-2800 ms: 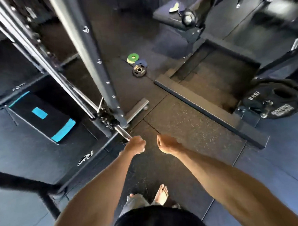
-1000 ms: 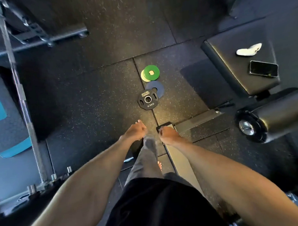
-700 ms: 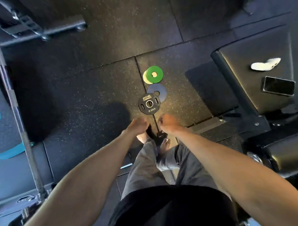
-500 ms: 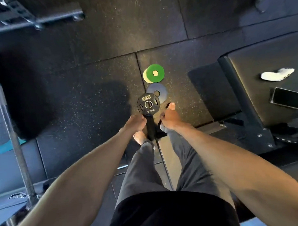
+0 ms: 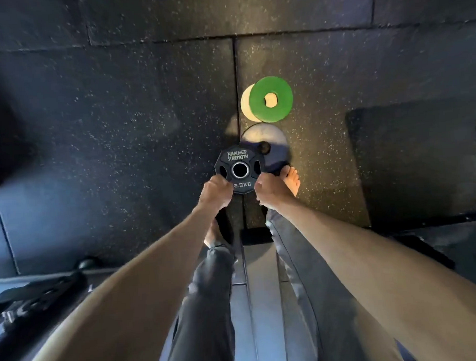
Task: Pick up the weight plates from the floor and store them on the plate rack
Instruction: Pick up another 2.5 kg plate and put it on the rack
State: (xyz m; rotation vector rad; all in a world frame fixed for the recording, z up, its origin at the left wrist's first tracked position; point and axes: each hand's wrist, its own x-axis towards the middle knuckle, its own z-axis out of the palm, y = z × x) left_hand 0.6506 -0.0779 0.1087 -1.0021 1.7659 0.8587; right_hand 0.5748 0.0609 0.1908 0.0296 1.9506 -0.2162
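Observation:
A black 2.5 kg plate [image 5: 239,165] marked Hammer Strength lies on the speckled rubber floor in front of my feet. My left hand [image 5: 214,193] grips its lower left edge and my right hand [image 5: 268,191] grips its lower right edge, fingers curled round the rim. Just behind it a grey-blue plate [image 5: 270,142] lies flat, partly covered by the black one. Farther back a green plate [image 5: 271,99] rests on top of a pale yellow plate [image 5: 246,103]. No plate rack is in view.
My bare right foot [image 5: 291,181] stands beside the grey-blue plate, and my left foot [image 5: 212,236] is under my left forearm. A dark pad [image 5: 416,161] lies to the right. Black equipment [image 5: 32,298] sits at the lower left.
I walked from the rack to the plates and bent down. Both hands, empty half a second ago, have reached forward and taken hold of the black plate's lower edge.

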